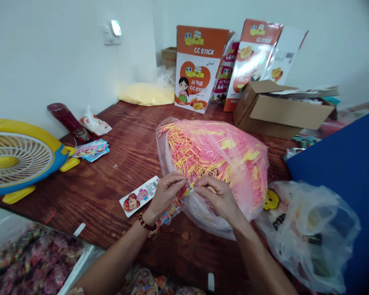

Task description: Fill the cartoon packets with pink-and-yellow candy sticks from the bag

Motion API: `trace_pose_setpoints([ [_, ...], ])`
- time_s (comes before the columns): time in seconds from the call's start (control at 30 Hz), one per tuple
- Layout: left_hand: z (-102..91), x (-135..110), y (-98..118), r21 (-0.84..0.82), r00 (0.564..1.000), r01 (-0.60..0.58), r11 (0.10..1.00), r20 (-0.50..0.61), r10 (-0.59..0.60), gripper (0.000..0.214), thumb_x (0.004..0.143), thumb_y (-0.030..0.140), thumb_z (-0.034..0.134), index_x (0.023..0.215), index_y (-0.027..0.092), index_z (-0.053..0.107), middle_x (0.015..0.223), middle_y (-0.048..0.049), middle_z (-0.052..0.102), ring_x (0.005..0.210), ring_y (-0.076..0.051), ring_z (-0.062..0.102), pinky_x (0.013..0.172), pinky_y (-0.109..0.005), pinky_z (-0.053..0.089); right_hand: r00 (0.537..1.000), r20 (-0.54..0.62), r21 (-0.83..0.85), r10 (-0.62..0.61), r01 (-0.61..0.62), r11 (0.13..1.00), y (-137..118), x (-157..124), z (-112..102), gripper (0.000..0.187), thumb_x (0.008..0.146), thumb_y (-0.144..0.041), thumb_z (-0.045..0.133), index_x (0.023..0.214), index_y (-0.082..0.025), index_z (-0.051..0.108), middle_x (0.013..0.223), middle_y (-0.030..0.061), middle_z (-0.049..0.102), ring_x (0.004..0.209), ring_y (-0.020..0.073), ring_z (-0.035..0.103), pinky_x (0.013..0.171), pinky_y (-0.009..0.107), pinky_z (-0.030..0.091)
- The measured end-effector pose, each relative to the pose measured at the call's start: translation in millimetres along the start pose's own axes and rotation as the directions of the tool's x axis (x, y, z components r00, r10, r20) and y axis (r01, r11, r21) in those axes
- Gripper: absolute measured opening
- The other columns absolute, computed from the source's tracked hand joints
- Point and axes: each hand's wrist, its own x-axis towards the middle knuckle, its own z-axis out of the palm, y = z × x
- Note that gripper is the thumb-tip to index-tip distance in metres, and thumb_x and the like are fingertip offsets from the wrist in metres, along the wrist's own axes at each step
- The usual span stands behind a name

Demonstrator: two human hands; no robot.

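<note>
My left hand [166, 193] pinches the upper end of a colourful printed packet [173, 209], which slants down beside my wrist and its dark beaded bracelet. The fingertips of my right hand [220, 200] are closed at the packet's top edge, just to the right of the left fingers. Right behind both hands lies a large clear plastic bag [169, 157], its mouth spread, full of thin pink and yellow sticks [187, 149]. A white card with a cartoon girl [138, 197] lies on the table left of my left hand.
A yellow and blue fan [21, 157], a dark red bottle [66, 119], tissues [95, 123] and stacked packets [94, 150] are at left. Printed cartons [192, 69] and an open brown box [283, 112] stand behind. A translucent bag [310, 229] sits right, beside a blue panel [338, 172].
</note>
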Motion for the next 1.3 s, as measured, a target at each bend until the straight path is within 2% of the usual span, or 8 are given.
trace_pose_setpoints([
  [0.13,0.4,0.8,-0.5,-0.014,0.999,0.001,1.000,-0.034,-0.001,0.012,0.083,0.027,0.069,0.082,0.019,0.078,0.087,-0.0047,0.071,0.082,-0.016,0.063,0.077,-0.026,0.049,0.994,-0.077,0.091,0.071,-0.064,0.994,-3.5,2.5,2.2,0.017,0.082,-0.034,0.068,0.073,-0.020,0.067,0.070,-0.0012,0.065,0.066,0.0141,0.057,0.064,0.025,0.043],
  [0.27,-2.1,-0.3,-4.7,-0.093,0.994,0.089,0.992,-0.060,-0.094,0.015,0.082,0.031,0.071,0.084,0.018,0.078,0.086,-0.0036,0.074,0.080,-0.015,0.063,0.077,-0.025,0.048,0.991,-0.036,0.233,0.131,-0.119,0.965,-1.1,4.2,3.3,0.019,0.082,-0.038,0.070,0.076,-0.020,0.067,0.072,-0.0003,0.068,0.068,0.0151,0.061,0.066,0.026,0.046],
  [0.37,-4.5,-0.6,-1.4,-0.184,0.972,0.233,0.955,0.025,-0.233,0.021,0.078,0.034,0.076,0.089,0.016,0.077,0.085,-0.0033,0.074,0.078,-0.014,0.062,0.076,-0.025,0.048,0.984,-0.032,0.291,0.173,-0.156,0.944,4.2,4.5,4.8,0.019,0.082,-0.039,0.071,0.076,-0.021,0.066,0.070,-0.0009,0.067,0.066,0.0151,0.062,0.064,0.026,0.046],
  [0.53,-6.4,-0.1,6.4,-0.211,0.875,0.464,0.860,0.259,-0.409,0.029,0.065,0.033,0.086,0.080,0.013,0.071,0.072,0.0007,0.066,0.063,-0.009,0.055,0.064,-0.021,0.043,0.983,-0.060,0.272,0.175,-0.152,0.950,9.6,2.6,10.5,0.021,0.082,-0.039,0.071,0.073,-0.021,0.066,0.067,-0.0013,0.064,0.062,0.0132,0.057,0.061,0.025,0.044],
  [0.77,-4.1,-4.3,-2.0,-0.112,0.918,0.367,0.924,0.207,-0.339,0.029,0.072,0.037,0.080,0.074,0.013,0.064,0.064,0.0033,0.057,0.058,-0.008,0.046,0.057,-0.021,0.036,0.985,-0.065,0.294,0.162,-0.136,0.946,0.9,1.5,12.3,0.017,0.080,-0.037,0.070,0.088,-0.022,0.065,0.083,-0.0003,0.068,0.070,0.0151,0.063,0.065,0.027,0.048],
  [1.0,-3.5,-7.2,1.0,-0.098,0.924,0.348,0.932,0.201,-0.324,0.028,0.072,0.038,0.078,0.076,0.013,0.066,0.066,0.0021,0.059,0.060,-0.010,0.049,0.059,-0.022,0.039,0.998,-0.025,-0.057,-0.061,0.059,0.997,-8.2,7.0,0.3,0.015,0.089,-0.033,0.061,0.084,-0.021,0.069,0.080,0.0017,0.066,0.074,0.0153,0.060,0.067,0.026,0.046],
  [1.17,-3.3,-8.5,5.9,-0.084,0.939,0.303,0.949,0.197,-0.282,0.027,0.074,0.038,0.075,0.073,0.013,0.063,0.066,0.0025,0.056,0.060,-0.010,0.047,0.058,-0.022,0.039,0.989,0.083,0.018,0.120,-0.122,0.992,-18.4,15.6,-7.6,0.021,0.086,-0.037,0.060,0.075,-0.020,0.065,0.065,-0.0007,0.062,0.057,0.0128,0.057,0.048,0.022,0.043],
  [1.3,-3.2,-10.7,6.5,-0.028,0.955,0.246,0.969,0.180,-0.237,0.024,0.076,0.037,0.072,0.074,0.014,0.064,0.066,0.0022,0.055,0.060,-0.010,0.048,0.057,-0.022,0.040,0.959,0.180,0.089,0.220,-0.239,0.967,-27.3,19.9,-12.8,0.020,0.078,-0.039,0.064,0.073,-0.019,0.064,0.066,-0.0001,0.061,0.065,0.0176,0.066,0.041,0.022,0.046],
])
